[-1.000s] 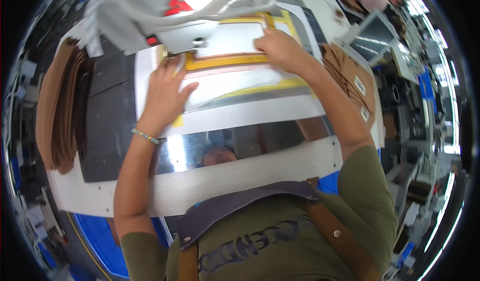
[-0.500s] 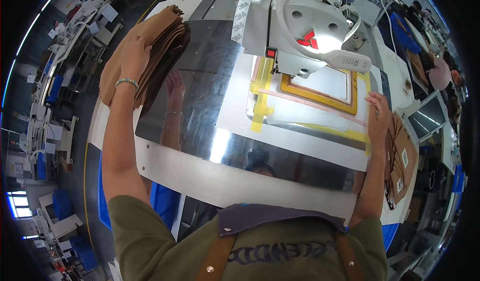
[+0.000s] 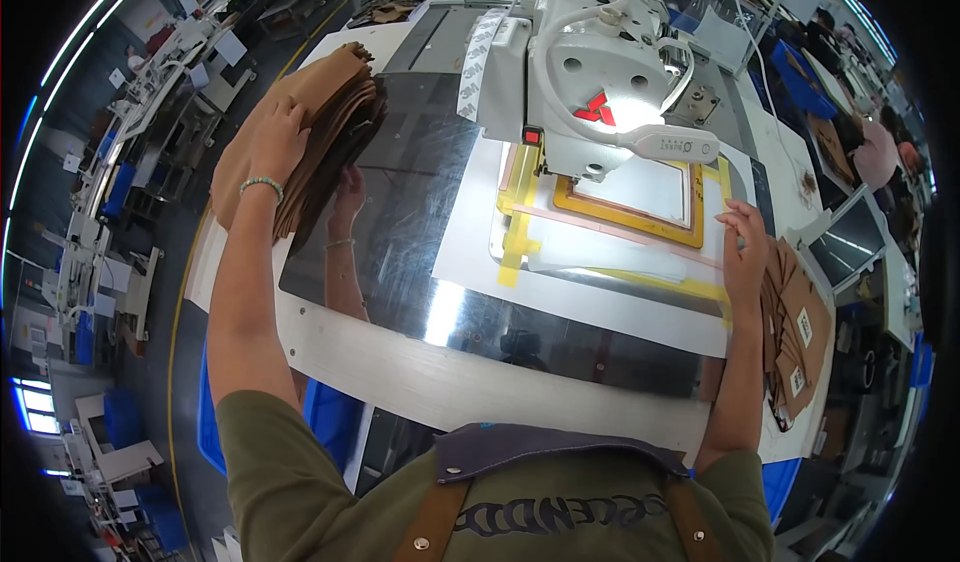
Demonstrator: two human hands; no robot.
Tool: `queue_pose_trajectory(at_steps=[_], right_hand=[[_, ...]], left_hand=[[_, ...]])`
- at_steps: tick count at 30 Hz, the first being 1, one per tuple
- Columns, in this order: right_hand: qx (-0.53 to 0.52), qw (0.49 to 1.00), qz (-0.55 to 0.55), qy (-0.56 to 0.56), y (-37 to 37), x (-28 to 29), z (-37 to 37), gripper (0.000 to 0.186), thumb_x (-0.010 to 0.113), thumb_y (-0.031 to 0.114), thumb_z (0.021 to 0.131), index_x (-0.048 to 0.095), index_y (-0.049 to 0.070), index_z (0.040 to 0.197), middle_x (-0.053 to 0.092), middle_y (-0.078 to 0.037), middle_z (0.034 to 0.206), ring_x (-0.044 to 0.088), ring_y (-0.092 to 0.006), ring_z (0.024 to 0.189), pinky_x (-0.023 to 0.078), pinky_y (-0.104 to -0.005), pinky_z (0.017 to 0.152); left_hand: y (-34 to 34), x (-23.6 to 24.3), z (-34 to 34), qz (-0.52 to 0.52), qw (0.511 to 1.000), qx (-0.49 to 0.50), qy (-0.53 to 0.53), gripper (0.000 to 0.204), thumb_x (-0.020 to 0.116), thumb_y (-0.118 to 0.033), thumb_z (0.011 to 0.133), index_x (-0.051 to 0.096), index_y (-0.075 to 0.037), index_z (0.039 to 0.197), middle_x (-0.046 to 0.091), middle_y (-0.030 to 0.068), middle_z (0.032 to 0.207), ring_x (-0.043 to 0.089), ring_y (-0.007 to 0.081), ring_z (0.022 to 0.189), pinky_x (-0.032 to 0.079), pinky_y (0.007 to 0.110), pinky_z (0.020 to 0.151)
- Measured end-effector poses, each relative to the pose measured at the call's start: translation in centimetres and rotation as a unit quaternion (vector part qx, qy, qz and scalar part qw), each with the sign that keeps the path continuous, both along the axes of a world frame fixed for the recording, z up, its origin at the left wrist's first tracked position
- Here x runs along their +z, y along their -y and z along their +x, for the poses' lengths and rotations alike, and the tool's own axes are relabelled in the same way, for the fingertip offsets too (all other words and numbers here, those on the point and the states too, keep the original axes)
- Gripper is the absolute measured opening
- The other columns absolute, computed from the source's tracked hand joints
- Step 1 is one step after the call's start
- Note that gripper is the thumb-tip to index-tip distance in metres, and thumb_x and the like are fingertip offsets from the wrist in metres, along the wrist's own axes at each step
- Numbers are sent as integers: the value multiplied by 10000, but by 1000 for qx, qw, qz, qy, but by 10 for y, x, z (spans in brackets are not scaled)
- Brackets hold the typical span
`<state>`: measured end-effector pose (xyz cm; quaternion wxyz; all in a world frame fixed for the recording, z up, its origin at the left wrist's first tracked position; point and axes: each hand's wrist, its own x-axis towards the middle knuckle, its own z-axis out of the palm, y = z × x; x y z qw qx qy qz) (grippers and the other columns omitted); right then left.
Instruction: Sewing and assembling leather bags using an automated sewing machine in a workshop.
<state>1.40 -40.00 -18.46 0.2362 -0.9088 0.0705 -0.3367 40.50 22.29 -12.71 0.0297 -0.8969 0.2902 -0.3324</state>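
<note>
My left hand (image 3: 280, 144) lies on top of a tall stack of brown leather-like pieces (image 3: 262, 122) at the left. Its fingers are slightly bent and apart on the uppermost piece, and a beaded bracelet is round the wrist. At the right, my right hand (image 3: 743, 234) is beside the edge of a white sheet (image 3: 470, 252) with a taped clear template. Its fingers are loosely curled and apart, with nothing visible in them. Between the hands, under the white sewing machine head (image 3: 590, 82), sits a yellow-brown rectangular frame (image 3: 630, 225).
A shiny metal plate (image 3: 400, 202) covers the middle of the worktable. Fanned brown pieces with white labels (image 3: 800, 332) lie at the right, near a tilted screen (image 3: 855, 237). Below the table's left front is a blue bin (image 3: 330, 417). Other workbenches stand beyond.
The view has tilted, so the machine and stack appear lower. My left hand's fingers are a little more bent on the stack. My right hand stays by the sheet's right edge.
</note>
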Motion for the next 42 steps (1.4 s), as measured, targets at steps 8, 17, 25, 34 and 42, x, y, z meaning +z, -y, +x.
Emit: queue_pose_trajectory(at_steps=[8, 17, 25, 34, 42], right_hand=[[7, 1000, 18, 0, -4, 0, -2, 219, 542, -83, 949, 720, -5, 1051, 687, -130, 1283, 669, -276, 1183, 529, -362, 989], [30, 999, -20, 22, -12, 5, -1, 220, 568, -72, 957, 731, 5, 1083, 705, -118, 1253, 673, -272, 1181, 519, -363, 1010], [272, 946, -174, -26, -142, 41, 30, 179, 771, 8, 867, 756, 41, 1042, 752, -100, 1130, 731, -272, 1004, 593, -394, 845], [308, 892, -329, -10, -213, -6, 86, 279, 774, 74, 836, 731, 37, 1109, 669, -50, 1061, 683, -195, 928, 543, -321, 720], [280, 888, -363, -23, -221, -15, 100, 165, 775, 65, 799, 729, 68, 957, 663, -22, 968, 667, -175, 939, 528, -301, 687]], left_hand=[[-39, -10, 51, -235, 952, 79, -179, 217, 776, -205, 983, 826, -26, 1094, 801, 108, 1008, 747, 261, 891, 573, 376, 855], [31, 3, -40, -406, 891, -120, -162, 264, 741, -110, 1014, 778, -34, 1264, 769, 63, 1047, 711, 122, 883, 547, 286, 824], [103, -56, -199, 28, 943, -258, -210, 559, 708, 19, 845, 745, -162, 1373, 638, 66, 1013, 645, 252, 862, 579, 382, 764], [82, -56, -240, -2, 961, -223, -166, 470, 722, -14, 869, 723, -73, 1335, 701, 66, 1100, 680, 278, 989, 579, 386, 861], [-16, -69, -239, -46, 982, -69, -171, 211, 682, 7, 944, 746, -7, 1145, 733, 90, 1092, 705, 303, 1003, 575, 407, 871]])
